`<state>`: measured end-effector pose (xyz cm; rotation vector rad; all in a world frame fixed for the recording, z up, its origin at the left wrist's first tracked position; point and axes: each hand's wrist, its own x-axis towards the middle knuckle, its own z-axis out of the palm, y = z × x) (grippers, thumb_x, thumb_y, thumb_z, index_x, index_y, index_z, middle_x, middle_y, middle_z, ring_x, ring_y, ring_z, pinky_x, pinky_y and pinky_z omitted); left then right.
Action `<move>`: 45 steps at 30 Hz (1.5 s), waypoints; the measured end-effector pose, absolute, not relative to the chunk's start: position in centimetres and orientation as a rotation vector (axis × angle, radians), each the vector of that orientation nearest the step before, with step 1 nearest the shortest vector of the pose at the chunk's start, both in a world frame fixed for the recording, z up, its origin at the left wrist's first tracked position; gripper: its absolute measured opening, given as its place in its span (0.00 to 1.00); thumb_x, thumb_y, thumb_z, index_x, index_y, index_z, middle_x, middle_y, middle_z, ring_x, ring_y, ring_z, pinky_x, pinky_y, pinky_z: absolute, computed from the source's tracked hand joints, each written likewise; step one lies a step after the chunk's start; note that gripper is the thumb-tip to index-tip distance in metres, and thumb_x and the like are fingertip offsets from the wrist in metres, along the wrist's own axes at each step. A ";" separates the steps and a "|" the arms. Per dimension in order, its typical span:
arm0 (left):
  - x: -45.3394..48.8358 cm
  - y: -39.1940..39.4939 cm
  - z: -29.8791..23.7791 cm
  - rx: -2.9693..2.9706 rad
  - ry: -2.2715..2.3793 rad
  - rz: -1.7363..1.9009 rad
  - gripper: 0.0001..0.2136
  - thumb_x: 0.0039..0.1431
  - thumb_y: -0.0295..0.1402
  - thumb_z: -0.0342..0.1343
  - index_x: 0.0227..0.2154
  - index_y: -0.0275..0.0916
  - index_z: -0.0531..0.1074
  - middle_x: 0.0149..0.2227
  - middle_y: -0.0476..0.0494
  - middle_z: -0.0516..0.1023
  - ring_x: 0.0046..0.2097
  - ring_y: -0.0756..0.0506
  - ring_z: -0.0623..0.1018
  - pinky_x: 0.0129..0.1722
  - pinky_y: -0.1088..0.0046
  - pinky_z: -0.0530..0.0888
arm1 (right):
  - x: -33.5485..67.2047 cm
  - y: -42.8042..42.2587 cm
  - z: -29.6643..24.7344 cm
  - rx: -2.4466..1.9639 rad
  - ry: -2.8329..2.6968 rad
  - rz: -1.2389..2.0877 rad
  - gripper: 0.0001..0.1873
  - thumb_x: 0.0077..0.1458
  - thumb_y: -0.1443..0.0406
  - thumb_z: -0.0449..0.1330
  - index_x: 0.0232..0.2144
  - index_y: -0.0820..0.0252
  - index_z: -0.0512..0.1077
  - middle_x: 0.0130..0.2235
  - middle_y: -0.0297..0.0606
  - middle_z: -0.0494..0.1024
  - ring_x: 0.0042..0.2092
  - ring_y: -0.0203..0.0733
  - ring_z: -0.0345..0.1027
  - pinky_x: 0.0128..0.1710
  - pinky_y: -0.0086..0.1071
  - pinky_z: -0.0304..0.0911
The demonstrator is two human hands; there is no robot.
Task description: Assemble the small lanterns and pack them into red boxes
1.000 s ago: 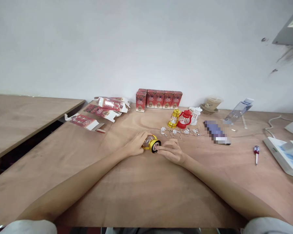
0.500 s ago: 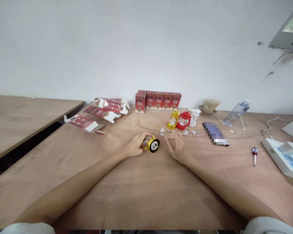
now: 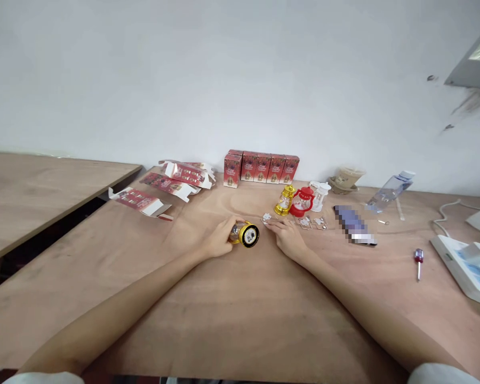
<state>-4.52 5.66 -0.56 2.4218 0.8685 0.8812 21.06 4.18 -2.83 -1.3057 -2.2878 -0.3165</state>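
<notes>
Beyond the left hand (image 3: 220, 240) and the right hand (image 3: 290, 241), a plain, pale wall (image 3: 176, 80) is rising behind the wooden tabletop (image 3: 232, 314). Left of the left hand, a second wooden table (image 3: 44, 184) is standing across a dark gap (image 3: 44, 241). High right of the right hand, a grey panel (image 3: 474, 73) is showing above scuffed patches (image 3: 472, 100). Soft light is falling.

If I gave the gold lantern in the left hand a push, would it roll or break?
The gold lantern might roll, because its base is round and it's tipped sideways. Its middle is see-through, maybe plastic or glass, so it could crack. The shiny gold parts may feel slippery.
</notes>
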 end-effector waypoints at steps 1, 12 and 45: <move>-4.5 5.7 -0.6 2.422 0.868 0.888 0.28 0.37 0.17 0.48 0.47 0.38 0.61 0.49 0.41 0.73 0.52 0.41 0.73 0.52 0.62 0.70 | 21.1 4.4 -3.0 -1.290 -2.297 -0.316 0.25 0.47 0.81 0.50 0.42 0.60 0.76 0.45 0.42 0.79 0.46 0.46 0.69 0.46 0.41 0.63; -4.4 5.6 -0.4 2.453 0.853 0.884 0.28 0.37 0.17 0.48 0.46 0.38 0.62 0.48 0.42 0.73 0.51 0.42 0.73 0.51 0.64 0.70 | 20.1 2.5 -2.1 -0.868 -1.991 -0.294 0.15 0.57 0.77 0.50 0.38 0.58 0.73 0.34 0.40 0.77 0.37 0.40 0.72 0.36 0.33 0.69; -4.5 6.5 -1.0 2.314 0.900 0.975 0.28 0.35 0.18 0.45 0.45 0.38 0.65 0.45 0.45 0.75 0.48 0.42 0.75 0.48 0.65 0.72 | 19.3 5.9 -2.0 -1.420 -2.120 -0.377 0.09 0.59 0.70 0.53 0.34 0.59 0.74 0.35 0.43 0.79 0.45 0.49 0.66 0.43 0.39 0.57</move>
